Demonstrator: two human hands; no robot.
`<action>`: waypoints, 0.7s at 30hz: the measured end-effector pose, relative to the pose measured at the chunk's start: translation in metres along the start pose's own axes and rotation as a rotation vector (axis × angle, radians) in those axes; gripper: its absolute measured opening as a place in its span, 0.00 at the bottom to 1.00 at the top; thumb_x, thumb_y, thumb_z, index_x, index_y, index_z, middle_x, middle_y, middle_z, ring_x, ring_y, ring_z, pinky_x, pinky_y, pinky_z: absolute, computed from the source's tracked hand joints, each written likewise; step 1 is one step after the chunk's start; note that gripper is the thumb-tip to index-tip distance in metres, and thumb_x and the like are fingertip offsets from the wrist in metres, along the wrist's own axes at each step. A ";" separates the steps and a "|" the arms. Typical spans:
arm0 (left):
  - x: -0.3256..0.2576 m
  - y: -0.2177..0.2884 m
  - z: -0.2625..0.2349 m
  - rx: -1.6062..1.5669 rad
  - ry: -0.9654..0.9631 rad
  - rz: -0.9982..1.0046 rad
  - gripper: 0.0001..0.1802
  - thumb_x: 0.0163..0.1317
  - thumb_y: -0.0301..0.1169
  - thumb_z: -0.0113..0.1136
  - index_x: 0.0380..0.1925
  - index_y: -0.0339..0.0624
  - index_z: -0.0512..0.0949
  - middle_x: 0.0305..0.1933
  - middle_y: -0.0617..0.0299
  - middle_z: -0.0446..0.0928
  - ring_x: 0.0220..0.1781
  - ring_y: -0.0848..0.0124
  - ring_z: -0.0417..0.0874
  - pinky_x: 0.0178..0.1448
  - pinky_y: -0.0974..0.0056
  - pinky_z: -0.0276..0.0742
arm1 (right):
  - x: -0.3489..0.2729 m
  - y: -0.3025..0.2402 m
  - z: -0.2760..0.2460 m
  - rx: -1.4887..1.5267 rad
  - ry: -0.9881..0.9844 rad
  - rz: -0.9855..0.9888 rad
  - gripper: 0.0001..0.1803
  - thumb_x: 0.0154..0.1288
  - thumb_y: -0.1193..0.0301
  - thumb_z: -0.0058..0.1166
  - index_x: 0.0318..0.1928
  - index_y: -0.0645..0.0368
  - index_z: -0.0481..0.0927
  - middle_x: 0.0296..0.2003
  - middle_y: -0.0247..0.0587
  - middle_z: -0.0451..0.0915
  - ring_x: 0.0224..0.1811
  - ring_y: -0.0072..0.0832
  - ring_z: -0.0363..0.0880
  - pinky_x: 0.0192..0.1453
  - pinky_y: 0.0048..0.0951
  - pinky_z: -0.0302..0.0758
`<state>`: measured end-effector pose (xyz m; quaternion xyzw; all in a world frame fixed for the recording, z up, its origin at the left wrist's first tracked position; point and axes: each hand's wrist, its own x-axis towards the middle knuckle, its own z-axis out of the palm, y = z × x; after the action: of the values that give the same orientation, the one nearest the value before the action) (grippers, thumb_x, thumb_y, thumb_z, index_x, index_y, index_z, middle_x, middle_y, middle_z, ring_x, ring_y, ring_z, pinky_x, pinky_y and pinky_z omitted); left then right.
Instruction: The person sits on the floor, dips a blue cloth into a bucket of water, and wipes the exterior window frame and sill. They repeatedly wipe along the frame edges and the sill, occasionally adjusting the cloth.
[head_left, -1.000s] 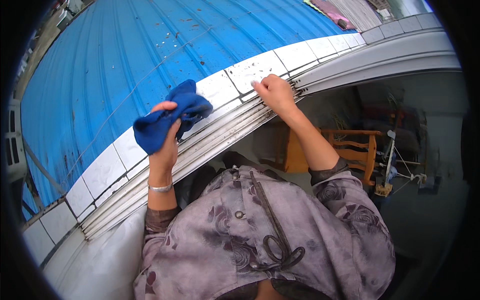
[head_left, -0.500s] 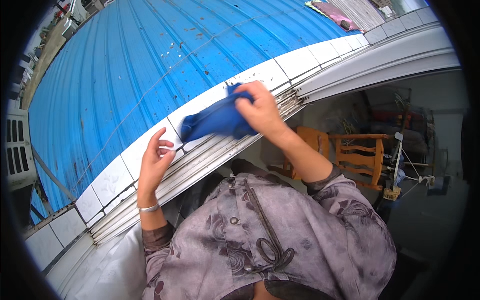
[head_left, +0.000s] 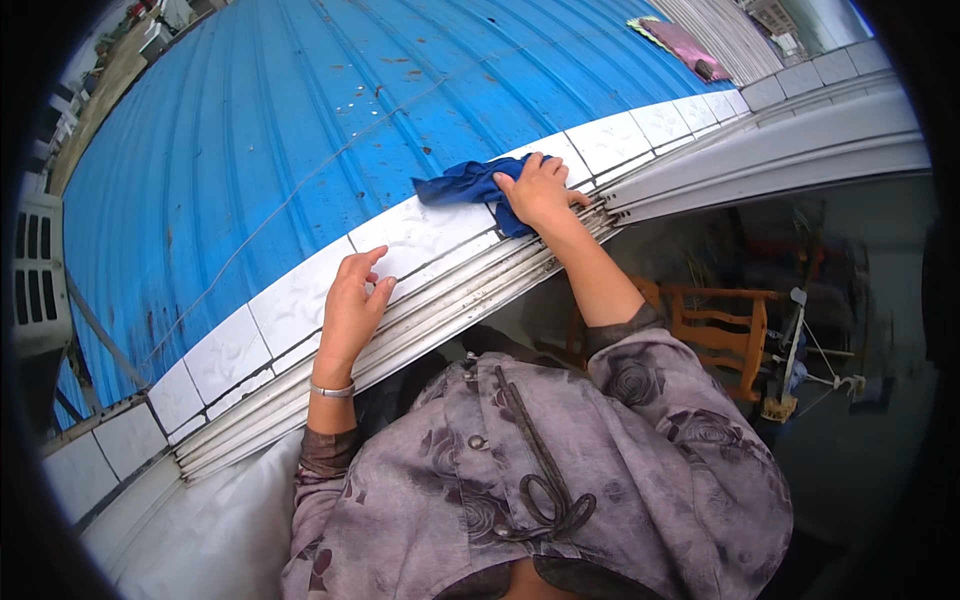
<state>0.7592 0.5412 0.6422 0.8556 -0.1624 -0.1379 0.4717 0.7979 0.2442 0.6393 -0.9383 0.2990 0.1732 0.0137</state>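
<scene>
A crumpled blue cloth (head_left: 462,185) lies over the white tiled window ledge (head_left: 420,232), one end hanging past its outer edge toward the blue roof. My right hand (head_left: 541,192) presses down on the cloth, fingers bent over it, close to the ledge's dirty inner edge. Part of the cloth is hidden under the palm. Farther left, my left hand (head_left: 352,305) hovers by the tiles with bent fingers apart and nothing in them. Below both hands runs the grimy white sliding-window track (head_left: 470,298).
Beyond the ledge spreads a ribbed blue metal roof (head_left: 270,140) crossed by a thin wire. A white window sash (head_left: 780,150) stands to the right. Indoors is a wooden chair (head_left: 715,335). White curtain-like fabric (head_left: 215,520) hangs at lower left; a vented outdoor unit (head_left: 38,260) is far left.
My right hand has brought the blue cloth from mid-swing down onto the ledge, farther right and flatter. My left hand has shifted a little to the right.
</scene>
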 end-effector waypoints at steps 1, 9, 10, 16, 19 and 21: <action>-0.001 0.001 -0.002 0.007 0.006 -0.002 0.23 0.56 0.28 0.61 0.53 0.41 0.75 0.46 0.53 0.74 0.39 0.65 0.78 0.42 0.64 0.76 | 0.001 0.001 0.001 0.004 -0.008 -0.009 0.45 0.65 0.39 0.41 0.68 0.62 0.54 0.68 0.59 0.53 0.70 0.49 0.50 0.53 0.82 0.55; -0.022 -0.002 -0.020 -0.029 0.108 -0.041 0.20 0.58 0.24 0.59 0.53 0.41 0.76 0.48 0.56 0.74 0.39 0.73 0.78 0.35 0.71 0.74 | 0.040 0.010 0.047 0.098 0.572 -0.346 0.29 0.59 0.50 0.56 0.48 0.63 0.72 0.42 0.57 0.72 0.47 0.50 0.69 0.47 0.52 0.69; -0.023 -0.005 -0.021 -0.028 0.132 -0.044 0.20 0.58 0.25 0.59 0.53 0.40 0.76 0.48 0.54 0.74 0.39 0.72 0.78 0.34 0.70 0.75 | 0.052 -0.004 0.038 0.161 0.568 -0.400 0.24 0.61 0.53 0.55 0.43 0.62 0.74 0.42 0.56 0.73 0.46 0.51 0.70 0.47 0.51 0.69; -0.045 -0.024 -0.048 -0.027 0.293 -0.088 0.19 0.59 0.26 0.59 0.52 0.43 0.77 0.47 0.56 0.75 0.40 0.70 0.78 0.36 0.70 0.74 | 0.054 -0.047 -0.019 0.401 0.352 -0.720 0.16 0.63 0.60 0.52 0.44 0.59 0.78 0.37 0.53 0.77 0.43 0.49 0.76 0.44 0.45 0.73; -0.062 -0.040 -0.065 0.102 0.352 -0.149 0.19 0.60 0.27 0.58 0.53 0.42 0.76 0.48 0.57 0.75 0.42 0.68 0.77 0.39 0.67 0.74 | -0.029 -0.057 -0.014 0.421 0.280 -0.981 0.15 0.58 0.62 0.56 0.46 0.50 0.78 0.43 0.52 0.74 0.44 0.50 0.75 0.45 0.46 0.75; -0.070 -0.051 -0.069 0.205 0.362 -0.138 0.19 0.60 0.27 0.58 0.53 0.42 0.76 0.49 0.57 0.75 0.43 0.67 0.77 0.40 0.66 0.74 | -0.068 -0.064 0.009 0.243 0.195 -1.112 0.18 0.57 0.60 0.57 0.48 0.47 0.77 0.53 0.50 0.70 0.54 0.48 0.71 0.49 0.48 0.75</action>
<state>0.7301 0.6481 0.6402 0.9189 -0.0294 0.0035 0.3933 0.7796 0.3357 0.6489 -0.9577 -0.2216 0.0172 0.1830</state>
